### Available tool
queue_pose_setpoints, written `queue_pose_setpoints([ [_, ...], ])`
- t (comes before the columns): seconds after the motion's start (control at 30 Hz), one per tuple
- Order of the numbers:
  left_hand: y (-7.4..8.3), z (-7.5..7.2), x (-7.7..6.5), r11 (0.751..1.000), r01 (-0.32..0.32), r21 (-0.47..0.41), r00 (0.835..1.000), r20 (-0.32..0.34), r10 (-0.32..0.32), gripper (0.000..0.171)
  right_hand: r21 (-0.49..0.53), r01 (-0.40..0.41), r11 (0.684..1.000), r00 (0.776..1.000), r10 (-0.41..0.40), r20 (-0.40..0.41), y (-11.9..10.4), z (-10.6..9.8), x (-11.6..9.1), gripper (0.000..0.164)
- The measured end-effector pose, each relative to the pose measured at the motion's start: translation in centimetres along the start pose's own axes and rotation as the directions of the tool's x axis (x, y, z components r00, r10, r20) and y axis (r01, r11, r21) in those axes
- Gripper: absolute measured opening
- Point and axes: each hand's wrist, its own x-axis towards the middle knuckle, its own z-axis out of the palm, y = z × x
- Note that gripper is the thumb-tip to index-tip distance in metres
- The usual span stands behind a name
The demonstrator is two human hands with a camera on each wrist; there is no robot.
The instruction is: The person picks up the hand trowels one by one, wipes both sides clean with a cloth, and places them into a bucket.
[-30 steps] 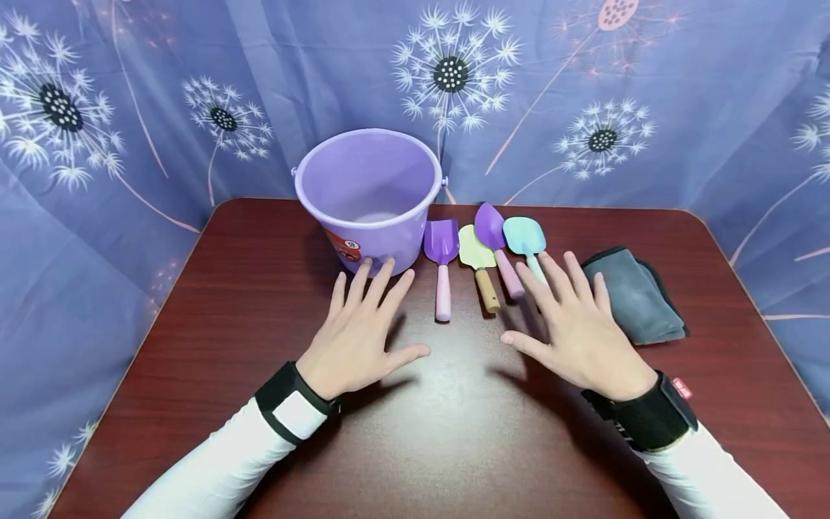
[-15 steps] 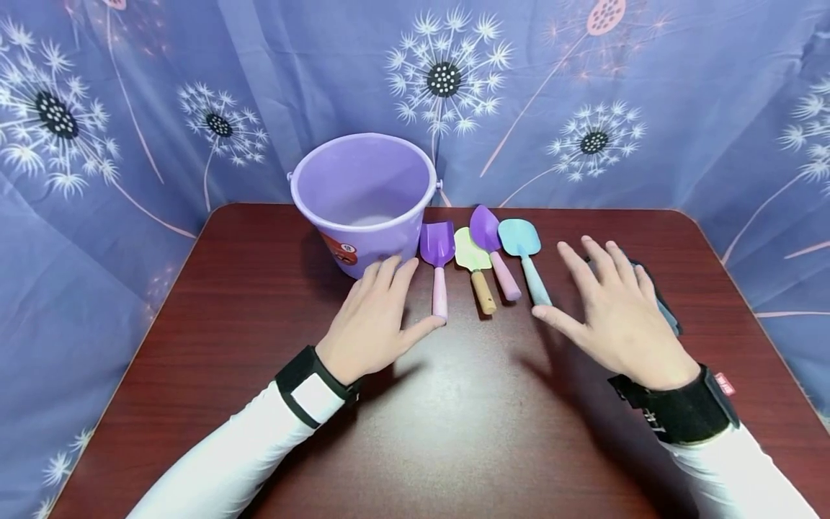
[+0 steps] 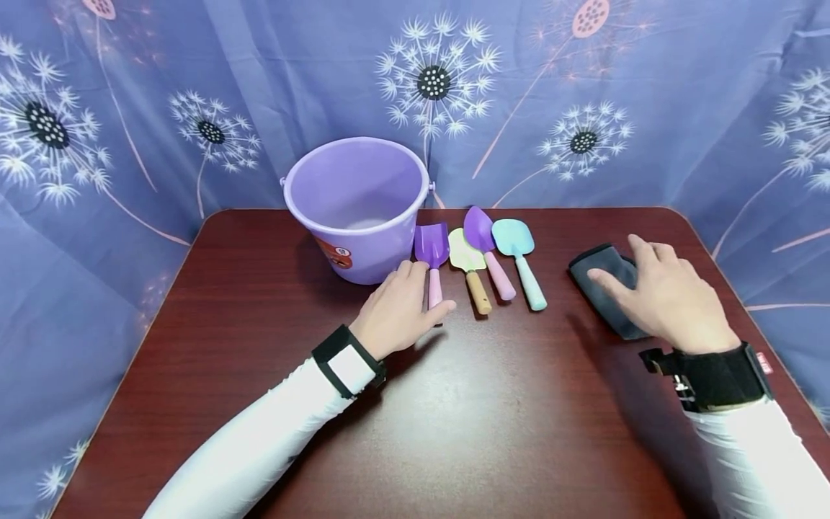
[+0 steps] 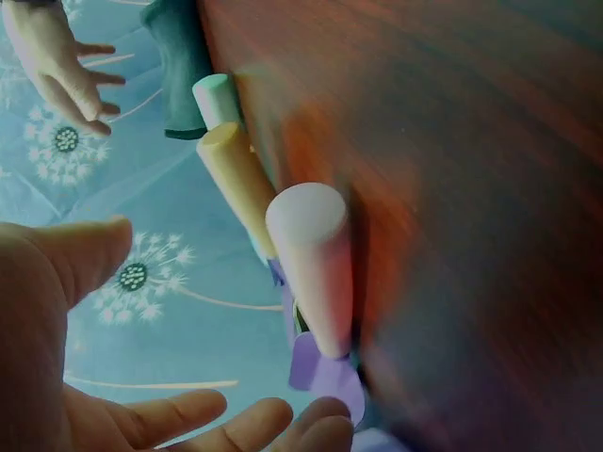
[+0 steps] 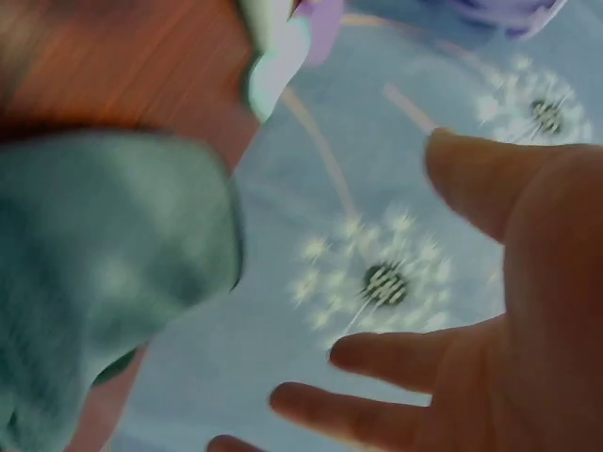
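In the head view my left hand (image 3: 397, 308) reaches over the pink handle of a purple toy shovel (image 3: 431, 244), partly covering it. The left wrist view shows that shovel's handle (image 4: 316, 268) with my thumb and fingers spread apart around it, not closed on it. Over at the right, my right hand (image 3: 677, 301) hovers above a folded dark grey cloth (image 3: 604, 290), covering its right part. Thumb and fingers are apart in the right wrist view, with the cloth (image 5: 113, 254) beside them and nothing held.
A purple bucket (image 3: 379, 256) stands at the back left, just behind my left hand. Right of the shovel lie a pale green trowel (image 3: 464, 252) with a wooden handle, a purple pointed trowel (image 3: 478, 229) and a light blue scoop (image 3: 532, 288). A flowered curtain (image 3: 324, 72) hangs behind the table.
My left hand has moved right, from in front of the bucket to the purple shovel's handle. My right hand has moved right, away from the blue scoop and over the cloth.
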Motion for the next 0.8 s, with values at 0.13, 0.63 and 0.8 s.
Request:
queue_pose_setpoints([
  [0.13,0.0,0.6,1.0,0.998,0.068,-0.006,0.997,0.029,-0.068,0.059,-0.007,-0.047,0.999,0.992,0.047,0.117,2.5,-0.1,0.9,0.104],
  [0.63,0.7,3.7,3.5,0.964,0.265,-0.031,0.960,0.105,-0.260,0.062,0.027,-0.141,0.990,0.877,0.112,0.466,6.4,1.4,2.1,0.085],
  [0.8,0.9,4.0,3.7,0.961,0.274,-0.030,0.958,0.096,-0.270,0.057,0.053,-0.149,0.987,0.878,0.108,0.466,6.3,2.0,2.2,0.072],
])
